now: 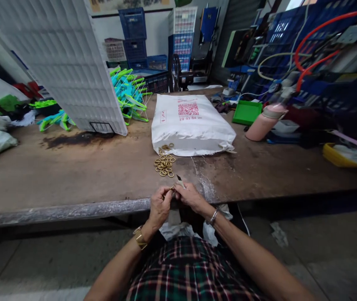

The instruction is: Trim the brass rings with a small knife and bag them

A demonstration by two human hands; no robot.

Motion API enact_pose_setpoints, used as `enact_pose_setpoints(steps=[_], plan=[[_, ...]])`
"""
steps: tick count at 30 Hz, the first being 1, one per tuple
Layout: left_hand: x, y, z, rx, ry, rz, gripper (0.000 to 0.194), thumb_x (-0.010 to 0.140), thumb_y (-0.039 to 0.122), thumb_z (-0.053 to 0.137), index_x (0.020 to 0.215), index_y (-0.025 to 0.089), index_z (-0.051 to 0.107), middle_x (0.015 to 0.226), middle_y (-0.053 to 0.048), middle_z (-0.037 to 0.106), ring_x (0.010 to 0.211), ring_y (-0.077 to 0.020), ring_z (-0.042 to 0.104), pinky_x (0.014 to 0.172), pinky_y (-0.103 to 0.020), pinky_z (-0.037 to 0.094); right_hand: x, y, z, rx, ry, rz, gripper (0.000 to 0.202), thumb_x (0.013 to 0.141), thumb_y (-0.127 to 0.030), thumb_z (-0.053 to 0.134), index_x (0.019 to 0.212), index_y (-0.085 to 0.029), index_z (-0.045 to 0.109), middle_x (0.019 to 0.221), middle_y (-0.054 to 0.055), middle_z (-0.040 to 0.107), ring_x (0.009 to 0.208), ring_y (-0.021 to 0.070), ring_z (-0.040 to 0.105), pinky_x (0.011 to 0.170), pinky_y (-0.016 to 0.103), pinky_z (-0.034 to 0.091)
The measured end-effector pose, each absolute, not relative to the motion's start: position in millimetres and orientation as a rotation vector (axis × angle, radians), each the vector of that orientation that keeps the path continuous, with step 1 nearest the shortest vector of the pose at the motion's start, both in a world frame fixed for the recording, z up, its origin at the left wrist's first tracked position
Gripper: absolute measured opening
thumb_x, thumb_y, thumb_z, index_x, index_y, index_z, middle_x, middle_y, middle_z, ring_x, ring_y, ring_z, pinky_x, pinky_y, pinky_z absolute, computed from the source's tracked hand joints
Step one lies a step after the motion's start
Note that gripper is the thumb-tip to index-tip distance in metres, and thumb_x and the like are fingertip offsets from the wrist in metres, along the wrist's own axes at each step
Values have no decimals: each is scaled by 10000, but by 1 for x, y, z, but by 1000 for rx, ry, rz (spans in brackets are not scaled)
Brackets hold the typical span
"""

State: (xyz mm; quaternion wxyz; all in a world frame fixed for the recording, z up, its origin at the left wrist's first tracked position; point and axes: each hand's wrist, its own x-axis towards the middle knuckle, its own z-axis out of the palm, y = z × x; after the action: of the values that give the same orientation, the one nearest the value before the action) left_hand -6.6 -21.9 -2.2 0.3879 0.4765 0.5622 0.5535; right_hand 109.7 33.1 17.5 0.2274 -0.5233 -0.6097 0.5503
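At the table's front edge my left hand (pixel 160 205) is closed, its fingers pinching a gold-coloured ring (pixel 172 189). Close against it, my right hand (pixel 191 196) is closed around a small knife (pixel 180 181) with a pale handle; its dark pointed tip sticks up and away from me. The fingers of both hands meet at the ring and partly hide it. Just beyond them lies a loose pile of gold-coloured rings (pixel 165 164), some reaching the front corner of a white woven sack (pixel 193 121) with red print.
A white ribbed panel (pixel 81 71) stands upright at left, beside green and blue plastic hangers (pixel 131 94). To the right are a green tray (pixel 247 113), a pink bottle (pixel 264 123) and a yellow basket (pixel 338 159). Stacked crates (pixel 136 39) stand behind the table (pixel 72 175).
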Motion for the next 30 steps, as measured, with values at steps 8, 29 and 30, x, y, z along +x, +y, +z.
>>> enact_pose_setpoints(steps=[8,29,30], plan=[[-6,-17,-4,844,1231,1319,245,752,401,570,792,159,574,533,57,472,453,-57,385,461,-185,311,110,38,18,-1451,-1704,1339,219,715,-369,499,623,-172,528,539,-50,483,522,87,401,511,210,312],[-10,-15,-3,606,963,1168,322,710,452,608,756,163,472,574,55,484,424,-31,388,379,-146,232,111,39,22,-1369,-1802,1332,192,723,-342,478,677,-168,546,616,-40,509,616,105,437,595,229,337],[-10,-15,-3,603,962,1168,325,706,452,612,756,163,471,572,56,484,423,-31,386,378,-147,230,111,39,22,-1370,-1795,1341,193,719,-344,478,671,-169,542,610,-42,502,611,104,432,589,228,334]])
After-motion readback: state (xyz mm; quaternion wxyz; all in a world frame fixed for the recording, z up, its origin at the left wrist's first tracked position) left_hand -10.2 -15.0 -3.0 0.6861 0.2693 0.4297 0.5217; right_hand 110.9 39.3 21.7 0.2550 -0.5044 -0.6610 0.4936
